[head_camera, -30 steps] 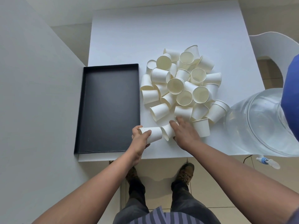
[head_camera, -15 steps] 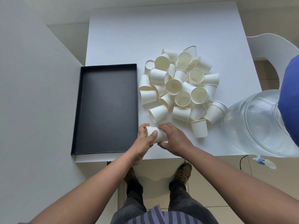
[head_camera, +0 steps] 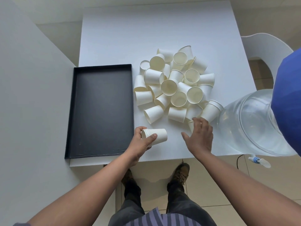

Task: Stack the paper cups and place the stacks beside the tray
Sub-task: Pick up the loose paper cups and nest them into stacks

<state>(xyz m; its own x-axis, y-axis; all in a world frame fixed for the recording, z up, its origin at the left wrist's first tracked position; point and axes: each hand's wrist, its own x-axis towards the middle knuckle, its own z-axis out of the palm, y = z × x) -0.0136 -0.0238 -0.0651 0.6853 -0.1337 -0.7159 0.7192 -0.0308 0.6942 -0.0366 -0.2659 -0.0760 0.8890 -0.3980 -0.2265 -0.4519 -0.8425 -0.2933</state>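
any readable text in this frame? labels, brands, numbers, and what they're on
None readable.
Paper cups: plain, no print visible.
Stack in the left hand: plain.
Black tray: no marking.
Water jug: clear, no label in view.
White table: bare, no text.

A large clear plastic water bottle (head_camera: 254,126), rounded and see-through, is seen lying over the right edge of the white square table (head_camera: 146,30), with a small white and blue tap (head_camera: 259,161) below it past the table's front edge. A white moulded chair (head_camera: 267,46) is set just beyond the table's right side. A tiled beige floor (head_camera: 154,176) is seen under the front edge, and a pair of brown lace-up shoes (head_camera: 180,172) is planted on it.
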